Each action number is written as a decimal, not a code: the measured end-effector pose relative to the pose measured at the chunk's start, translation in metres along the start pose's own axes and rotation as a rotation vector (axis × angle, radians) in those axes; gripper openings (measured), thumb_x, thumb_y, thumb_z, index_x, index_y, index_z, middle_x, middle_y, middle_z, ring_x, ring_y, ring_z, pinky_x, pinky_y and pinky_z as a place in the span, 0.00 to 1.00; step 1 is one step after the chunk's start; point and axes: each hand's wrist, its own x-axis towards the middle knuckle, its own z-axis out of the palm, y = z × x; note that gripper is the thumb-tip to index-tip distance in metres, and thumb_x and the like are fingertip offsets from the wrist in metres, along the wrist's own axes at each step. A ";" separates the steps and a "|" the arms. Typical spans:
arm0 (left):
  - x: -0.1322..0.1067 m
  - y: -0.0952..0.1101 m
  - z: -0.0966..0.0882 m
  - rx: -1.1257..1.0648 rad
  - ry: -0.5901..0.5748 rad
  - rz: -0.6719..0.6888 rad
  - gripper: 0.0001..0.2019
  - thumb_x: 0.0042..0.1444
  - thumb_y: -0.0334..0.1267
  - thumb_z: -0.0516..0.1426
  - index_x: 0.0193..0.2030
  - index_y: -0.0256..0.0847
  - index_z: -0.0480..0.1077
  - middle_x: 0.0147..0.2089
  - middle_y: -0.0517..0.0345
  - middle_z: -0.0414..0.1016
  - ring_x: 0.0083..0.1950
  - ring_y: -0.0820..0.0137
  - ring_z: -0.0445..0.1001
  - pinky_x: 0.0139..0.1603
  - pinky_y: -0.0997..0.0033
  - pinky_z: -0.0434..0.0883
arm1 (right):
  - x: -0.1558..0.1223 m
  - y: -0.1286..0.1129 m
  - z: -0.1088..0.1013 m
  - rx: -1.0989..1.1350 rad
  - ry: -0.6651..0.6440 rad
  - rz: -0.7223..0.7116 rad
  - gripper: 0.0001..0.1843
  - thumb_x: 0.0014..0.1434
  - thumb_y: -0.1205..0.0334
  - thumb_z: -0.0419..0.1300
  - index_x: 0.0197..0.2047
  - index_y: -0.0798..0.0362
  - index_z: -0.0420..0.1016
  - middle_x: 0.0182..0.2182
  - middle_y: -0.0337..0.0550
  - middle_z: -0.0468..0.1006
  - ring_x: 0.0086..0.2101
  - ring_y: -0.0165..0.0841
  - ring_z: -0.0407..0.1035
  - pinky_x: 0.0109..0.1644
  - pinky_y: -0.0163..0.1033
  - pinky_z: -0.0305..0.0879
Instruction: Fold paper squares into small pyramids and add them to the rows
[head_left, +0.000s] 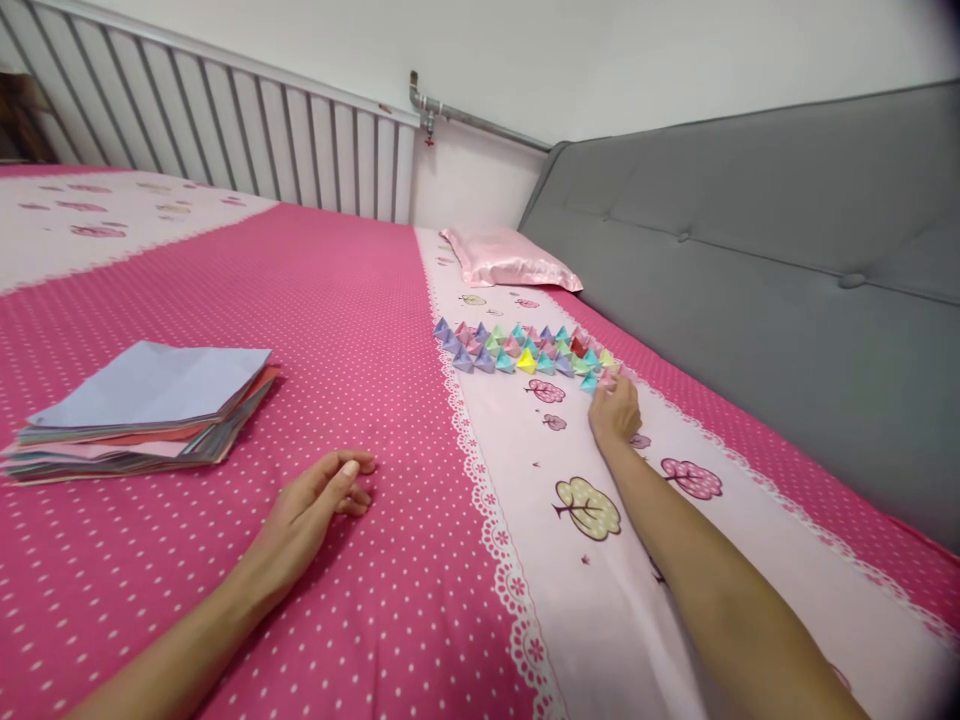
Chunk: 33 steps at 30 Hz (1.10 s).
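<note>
My right hand (616,410) reaches to the right end of a group of small folded paper boats (527,361). Its fingers are closed on a pink paper boat (607,379), partly hidden by the hand, next to a light blue one (589,383). The boats stand close together in rows on the pale strip of the bedspread, in purple, pink, green, blue, yellow and red. Over the dotted pink cloth, my left hand (319,505) is loosely bent and holds nothing. Beyond it, to the left, lies a stack of coloured paper sheets (150,385), a pale bluish sheet on top.
A shiny pink pillow (506,258) lies behind the boats. The grey padded headboard (750,220) runs along the right side. A white radiator (247,120) and a pipe with a red-handled valve (429,130) are at the wall. The bedspread (420,600) has lace-pattern borders.
</note>
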 end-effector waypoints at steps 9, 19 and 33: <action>-0.002 0.002 0.000 -0.022 0.032 -0.005 0.21 0.48 0.52 0.57 0.41 0.35 0.70 0.30 0.53 0.72 0.32 0.68 0.70 0.32 0.69 0.68 | 0.000 -0.004 -0.001 -0.047 -0.076 0.132 0.30 0.49 0.50 0.60 0.51 0.55 0.56 0.38 0.53 0.75 0.40 0.45 0.70 0.40 0.44 0.64; -0.001 -0.006 -0.004 0.024 -0.036 -0.017 0.22 0.54 0.54 0.50 0.44 0.37 0.68 0.30 0.57 0.71 0.33 0.71 0.68 0.36 0.71 0.66 | 0.004 -0.006 0.006 -0.065 -0.076 0.186 0.20 0.54 0.52 0.55 0.47 0.52 0.58 0.38 0.52 0.75 0.40 0.45 0.71 0.40 0.45 0.64; 0.000 -0.006 -0.005 0.020 -0.048 -0.025 0.21 0.54 0.53 0.51 0.44 0.37 0.68 0.32 0.55 0.71 0.35 0.69 0.70 0.37 0.70 0.66 | 0.009 0.002 0.011 0.020 -0.018 0.250 0.17 0.52 0.61 0.53 0.46 0.53 0.69 0.44 0.51 0.70 0.40 0.41 0.69 0.40 0.43 0.63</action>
